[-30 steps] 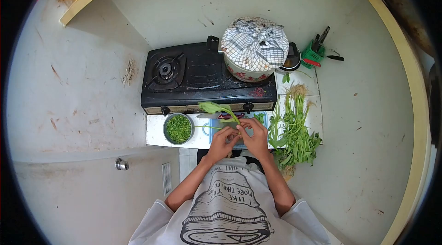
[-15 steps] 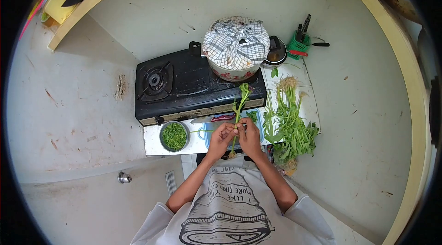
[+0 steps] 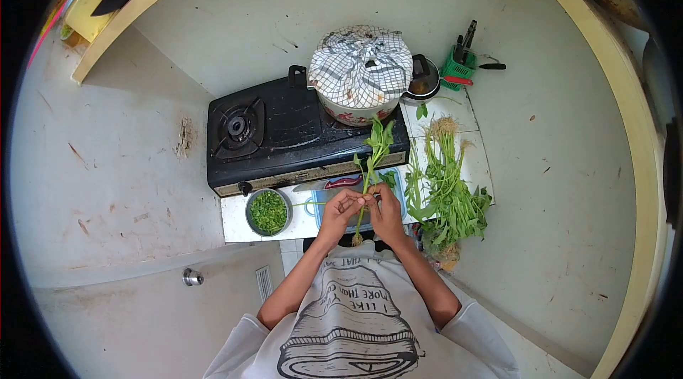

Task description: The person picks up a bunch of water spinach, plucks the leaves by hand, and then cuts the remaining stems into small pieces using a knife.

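above counter (image 3: 235,221), left hand (image 3: 336,211) and right hand (image 3: 388,209) fingers pinch a stalk (image 3: 371,164), leaves toward stove (image 3: 284,130).

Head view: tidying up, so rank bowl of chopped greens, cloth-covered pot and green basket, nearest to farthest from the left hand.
1. bowl of chopped greens, beside left hand
2. cloth-covered pot, on stove
3. green basket, back right

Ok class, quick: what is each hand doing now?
Left hand: closed on the long green leafy stalk.
Right hand: closed on the same stalk.
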Motion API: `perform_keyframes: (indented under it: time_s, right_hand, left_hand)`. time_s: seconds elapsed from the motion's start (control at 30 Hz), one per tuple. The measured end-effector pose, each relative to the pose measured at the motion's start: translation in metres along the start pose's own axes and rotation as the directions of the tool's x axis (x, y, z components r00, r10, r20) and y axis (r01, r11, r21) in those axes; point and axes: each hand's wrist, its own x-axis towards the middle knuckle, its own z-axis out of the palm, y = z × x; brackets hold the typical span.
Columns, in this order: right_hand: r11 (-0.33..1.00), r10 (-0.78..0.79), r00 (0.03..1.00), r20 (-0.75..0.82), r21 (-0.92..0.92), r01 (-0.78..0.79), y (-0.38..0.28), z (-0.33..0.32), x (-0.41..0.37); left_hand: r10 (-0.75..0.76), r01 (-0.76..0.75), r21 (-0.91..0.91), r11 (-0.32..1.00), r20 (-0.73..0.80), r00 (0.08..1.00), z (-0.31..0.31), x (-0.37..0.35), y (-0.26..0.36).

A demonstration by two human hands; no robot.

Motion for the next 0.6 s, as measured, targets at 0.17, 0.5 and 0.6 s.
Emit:
perform_keyframes:
  time_s: [0.17, 0.5, 0.6]
  right_hand:
    - [0.994, -0.054, 0.998, 0.032, -0.09, 0.057, 0.011, 0.004, -0.003]
    - [0.954, 0.279, 0.95, 0.14, -0.15, -0.259, 0.105, -0.02, -0.02]
    - [0.913, 0.358, 0.924, 0.135, -0.26, -0.316, 0.141, -0.027, -0.03]
  left_hand:
    - [0.034, -0.034, 0.008, 0.999, -0.017, 0.999, -0.006, 0.001, -0.008]
    - [0.055, -0.047, 0.056, 0.997, -0.159, 0.986, -0.026, 0.003, -0.006]
    - [0.043, -0.053, -0.059, 0.997, -0.157, 0.987, -0.031, 0.002, -0.011]
